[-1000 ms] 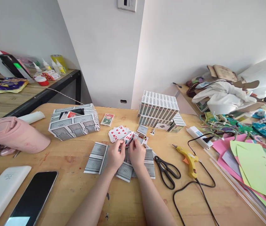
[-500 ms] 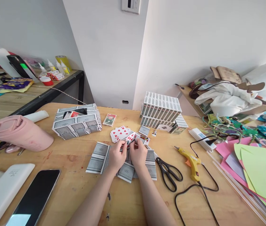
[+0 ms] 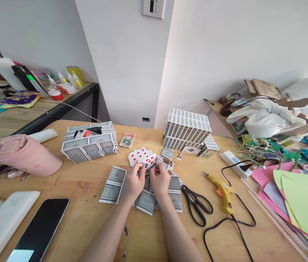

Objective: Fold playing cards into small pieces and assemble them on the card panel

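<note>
Between them, my left hand (image 3: 135,179) and my right hand (image 3: 160,177) pinch a playing card (image 3: 149,162), its face with red hearts tilted toward me. Both hands are closed at the fingertips, one at each side of the card. Beneath my wrists lies a sheet of joined playing cards (image 3: 113,185), patterned backs up; a single card (image 3: 145,201) rests loose or overlapping at its front. Just beyond my fingers, a spread of heart cards (image 3: 139,154) lies face up. Black-handled scissors (image 3: 197,205) sit to the right of the sheet, their blades partly under it.
A card-covered box (image 3: 90,143) stands back left, with a card pack (image 3: 127,140) beside it. Stacked card boxes (image 3: 188,127) rise back right. At right are a yellow glue gun (image 3: 225,194) with its cord and a power strip (image 3: 234,163). A pink tumbler (image 3: 25,154) and phone (image 3: 39,229) occupy the left.
The card in my hands has turned so that more of its heart face shows. Both hands stay in nearly the same place; the view has shifted slightly.
</note>
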Motion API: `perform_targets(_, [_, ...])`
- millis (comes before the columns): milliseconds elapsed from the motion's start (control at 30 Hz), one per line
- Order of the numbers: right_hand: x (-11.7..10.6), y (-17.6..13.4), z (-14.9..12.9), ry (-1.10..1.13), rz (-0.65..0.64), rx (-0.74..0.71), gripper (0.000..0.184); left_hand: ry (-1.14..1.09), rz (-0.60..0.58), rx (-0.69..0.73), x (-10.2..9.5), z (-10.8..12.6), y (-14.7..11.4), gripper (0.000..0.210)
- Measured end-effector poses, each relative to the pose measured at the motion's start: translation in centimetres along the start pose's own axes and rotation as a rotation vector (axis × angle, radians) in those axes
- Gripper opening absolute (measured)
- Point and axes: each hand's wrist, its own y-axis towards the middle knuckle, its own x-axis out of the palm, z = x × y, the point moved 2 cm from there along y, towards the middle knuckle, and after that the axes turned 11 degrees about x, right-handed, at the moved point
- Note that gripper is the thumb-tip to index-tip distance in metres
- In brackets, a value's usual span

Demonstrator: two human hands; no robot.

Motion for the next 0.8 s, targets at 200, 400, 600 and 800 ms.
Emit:
perform_targets(200, [-0.2,-0.3,-0.1,-0.075,0.006,-0.02,0.031,-0.058,-0.028,-0.044,-0.1,0.0,0.2,0.014])
perform_targets(400, [-0.5,-0.3,-0.2,-0.156,0.032,-0.004,0.034,-0.083,-0.087,0.01,-0.1,0.7,0.3,0.013])
perform_targets(600, [-0.4,-0.2,-0.1,-0.039,-0.051,-0.018,0.033,-0.049,-0.021,-0.067,-0.2,-0.2,0.2,0.014])
perform_targets(800, [0.0,0.1,0.1,0.161,-0.226,-0.008,0.03,0.009,-0.011,-0.029,-0.6,-1.0,0.1,0.015])
